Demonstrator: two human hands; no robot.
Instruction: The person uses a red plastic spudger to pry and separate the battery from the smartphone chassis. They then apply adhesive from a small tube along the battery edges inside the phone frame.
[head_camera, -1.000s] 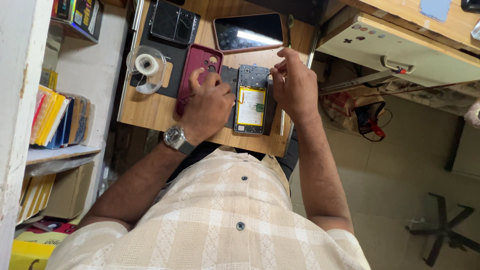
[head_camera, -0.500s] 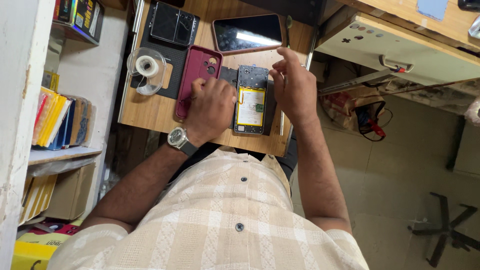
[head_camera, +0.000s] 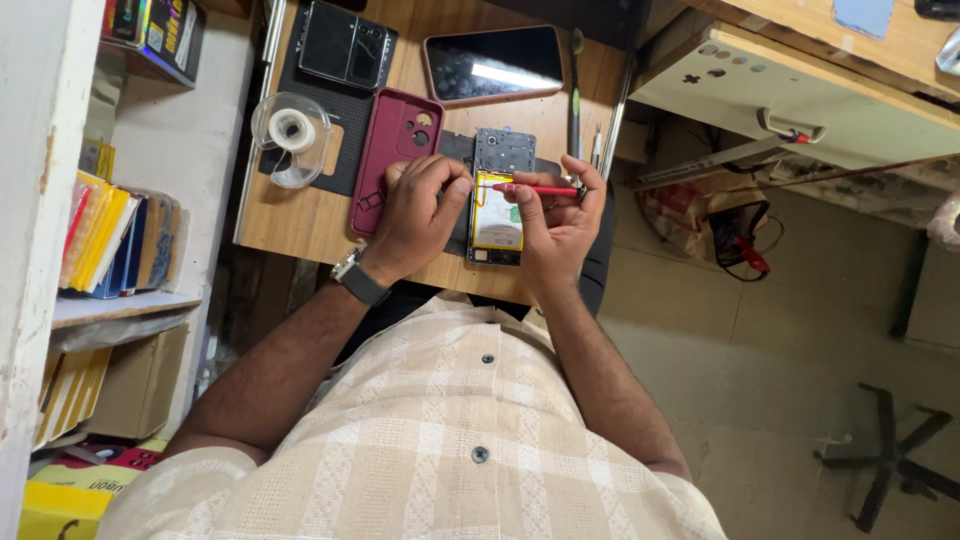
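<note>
An opened phone (head_camera: 497, 215) with a yellow battery lies on the wooden table (head_camera: 300, 215) in front of me. My right hand (head_camera: 560, 215) holds a thin red screwdriver (head_camera: 535, 189) level across the phone, tip pointing left. My left hand (head_camera: 415, 205), with a wristwatch, rests at the phone's left edge. Its fingertips meet the tool's tip over the battery. A maroon phone case (head_camera: 395, 140) lies just left of the phone, partly under my left hand.
A black mat (head_camera: 335, 125) holds a clear tape dispenser (head_camera: 290, 135) and a dark device (head_camera: 345, 45). A phone in a pink case (head_camera: 493, 65) lies face up farther back, with a brush (head_camera: 576, 80) beside it. Book shelves (head_camera: 110, 240) stand left, a drawer unit (head_camera: 780, 90) right.
My right hand has taken up the red screwdriver and brought it over the phone. My left hand slid from the maroon case to the phone's edge.
</note>
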